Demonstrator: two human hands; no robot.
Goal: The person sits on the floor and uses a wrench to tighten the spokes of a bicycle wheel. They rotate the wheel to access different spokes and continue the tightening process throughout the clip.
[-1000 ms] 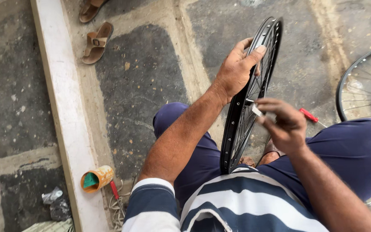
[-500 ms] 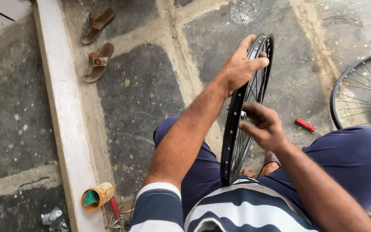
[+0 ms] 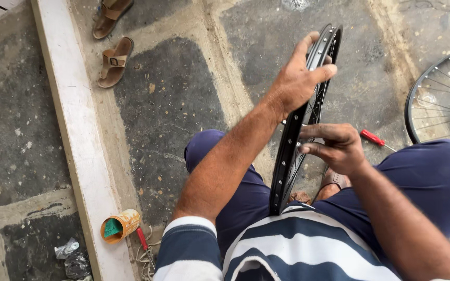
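A black bicycle wheel rim stands upright on edge between my knees, its top reaching away from me. My left hand grips the rim near its top, thumb on the right side. Lower down, my right hand is at the rim's right face, fingers pinched together on something small among the thin spokes; what it pinches is too small to tell. I am seated, with dark blue trousers and a striped shirt in view.
A red-handled screwdriver lies on the stone floor to the right. A second spoked wheel sits at the right edge. An orange can lies by a white kerb. Two brown sandals rest at the top left.
My right hand has dropped lower and moved in against the rim's spokes. My left hand keeps its hold near the rim's top. The view has shifted slightly.
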